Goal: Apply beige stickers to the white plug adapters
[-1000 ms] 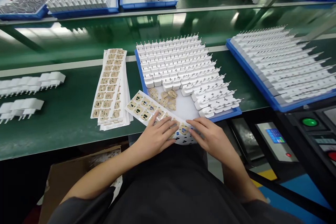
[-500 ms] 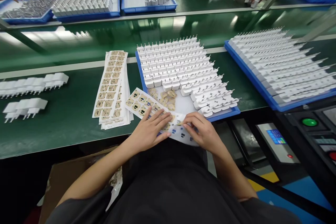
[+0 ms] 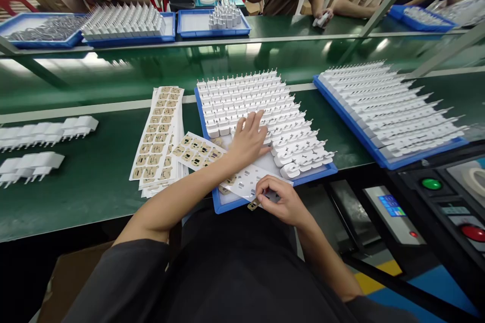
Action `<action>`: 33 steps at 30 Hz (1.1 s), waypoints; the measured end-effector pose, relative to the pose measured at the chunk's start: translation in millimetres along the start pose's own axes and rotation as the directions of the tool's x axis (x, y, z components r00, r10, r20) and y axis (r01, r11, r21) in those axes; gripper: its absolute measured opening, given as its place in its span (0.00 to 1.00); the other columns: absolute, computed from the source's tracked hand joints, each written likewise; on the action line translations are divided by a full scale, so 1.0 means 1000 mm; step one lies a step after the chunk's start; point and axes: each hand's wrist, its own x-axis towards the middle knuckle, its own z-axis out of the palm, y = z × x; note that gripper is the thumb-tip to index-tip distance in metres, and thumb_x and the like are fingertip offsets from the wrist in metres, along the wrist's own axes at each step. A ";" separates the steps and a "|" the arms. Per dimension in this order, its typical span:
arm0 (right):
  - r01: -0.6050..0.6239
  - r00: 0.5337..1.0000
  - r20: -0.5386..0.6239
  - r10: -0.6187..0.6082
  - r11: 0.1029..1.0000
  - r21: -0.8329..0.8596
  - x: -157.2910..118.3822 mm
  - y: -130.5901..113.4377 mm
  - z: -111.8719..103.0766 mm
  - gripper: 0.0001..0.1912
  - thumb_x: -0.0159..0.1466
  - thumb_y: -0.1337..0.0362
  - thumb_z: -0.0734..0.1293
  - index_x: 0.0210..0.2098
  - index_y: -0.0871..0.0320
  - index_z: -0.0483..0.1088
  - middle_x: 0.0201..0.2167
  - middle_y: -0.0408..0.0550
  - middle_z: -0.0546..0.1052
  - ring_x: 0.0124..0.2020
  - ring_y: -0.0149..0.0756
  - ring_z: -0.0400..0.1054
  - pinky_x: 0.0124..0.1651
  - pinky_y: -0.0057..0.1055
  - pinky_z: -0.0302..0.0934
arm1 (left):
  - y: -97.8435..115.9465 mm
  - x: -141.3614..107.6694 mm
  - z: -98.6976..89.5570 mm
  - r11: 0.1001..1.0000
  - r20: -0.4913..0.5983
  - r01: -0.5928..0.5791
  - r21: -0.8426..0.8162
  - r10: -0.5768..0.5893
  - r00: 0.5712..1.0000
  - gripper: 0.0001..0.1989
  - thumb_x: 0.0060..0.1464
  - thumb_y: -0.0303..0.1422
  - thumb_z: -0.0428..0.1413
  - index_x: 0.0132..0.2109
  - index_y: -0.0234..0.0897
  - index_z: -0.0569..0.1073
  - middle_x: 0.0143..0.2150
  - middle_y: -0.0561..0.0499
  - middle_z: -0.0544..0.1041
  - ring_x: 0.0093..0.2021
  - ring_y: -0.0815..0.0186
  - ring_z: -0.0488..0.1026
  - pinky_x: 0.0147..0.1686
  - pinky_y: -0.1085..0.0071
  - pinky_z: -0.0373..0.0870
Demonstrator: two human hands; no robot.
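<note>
My left hand is over the front part of the white plug adapters, its fingers spread and touching or just above them; nothing shows in its grip. Between thumb and fingertips, my right hand pinches a small tan sticker near the tray's front edge. A partly peeled sticker sheet lies slanting across the blue tray's front left corner, its backing passing below my left forearm. Some loose tan pieces show beside the sheet.
A stack of sticker sheets lies left of the tray. More adapters stand at the far left, and another full blue tray is at the right. Across the green divider, people handle white parts. A control panel is at the lower right.
My left hand has left the sticker sheet and reached forward to the adapters. My right hand has moved slightly down, and a tan sticker now shows in its fingers. The camera view has tilted up.
</note>
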 end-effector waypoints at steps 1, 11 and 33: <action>-0.002 1.000 -0.004 0.002 1.000 0.003 0.000 0.001 0.000 0.04 0.63 0.71 0.64 0.34 0.56 0.69 0.33 0.45 0.74 0.35 0.33 0.68 0.40 0.31 0.63 | 0.003 0.004 0.003 1.000 0.010 -0.008 0.001 0.008 1.000 0.15 0.55 0.35 0.63 0.47 0.33 0.73 0.72 0.33 0.55 0.69 0.39 0.54 0.64 0.44 0.52; 0.149 0.985 -0.104 -0.137 0.981 0.122 0.011 -0.002 -0.001 0.05 0.64 0.72 0.69 0.37 0.55 0.73 0.38 0.48 0.77 0.42 0.36 0.72 0.44 0.32 0.66 | -0.005 -0.066 -0.065 0.412 0.064 0.198 -0.889 -0.317 0.946 0.18 0.54 0.40 0.65 0.47 0.39 0.70 0.46 0.46 0.75 0.41 0.63 0.73 0.40 0.69 0.73; -0.038 0.998 -0.024 0.058 0.870 0.492 0.027 -0.014 0.035 0.01 0.65 0.65 0.69 0.36 0.54 0.73 0.32 0.44 0.74 0.37 0.34 0.68 0.43 0.32 0.62 | 0.007 -0.171 -0.050 0.389 -0.016 0.192 -0.901 -0.471 0.882 0.27 0.55 0.25 0.64 0.60 0.44 0.70 0.57 0.45 0.77 0.59 0.60 0.73 0.60 0.64 0.69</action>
